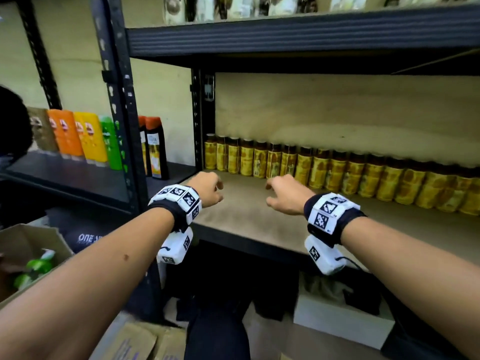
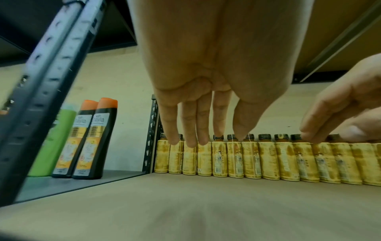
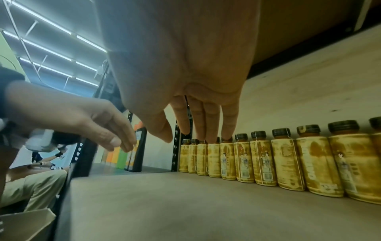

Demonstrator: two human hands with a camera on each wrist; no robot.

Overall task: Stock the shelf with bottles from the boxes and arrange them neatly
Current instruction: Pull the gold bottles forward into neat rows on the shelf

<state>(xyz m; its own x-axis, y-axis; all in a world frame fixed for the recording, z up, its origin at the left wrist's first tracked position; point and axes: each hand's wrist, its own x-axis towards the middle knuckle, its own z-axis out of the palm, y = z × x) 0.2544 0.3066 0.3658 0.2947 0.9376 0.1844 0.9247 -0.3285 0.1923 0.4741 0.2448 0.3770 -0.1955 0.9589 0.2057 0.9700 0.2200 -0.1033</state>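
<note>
A long row of yellow-labelled bottles (image 1: 324, 170) with dark caps stands along the back of the wooden shelf board (image 1: 249, 214). In the wrist views the same row of bottles (image 2: 268, 161) (image 3: 288, 161) runs from the back left upright to the right. My left hand (image 1: 210, 189) hovers above the shelf's front left, fingers (image 2: 187, 128) hanging straight down and holding nothing. My right hand (image 1: 283, 194) hovers beside it to the right, fingers (image 3: 206, 124) also relaxed and empty. Neither hand touches a bottle.
A black upright post (image 1: 117, 100) divides this bay from the left bay, where orange, yellow and green bottles (image 1: 85, 139) and two black bottles (image 1: 154, 149) stand. An open cardboard box (image 1: 28, 253) with green bottles sits low left. The upper shelf edge (image 1: 298, 35) overhangs.
</note>
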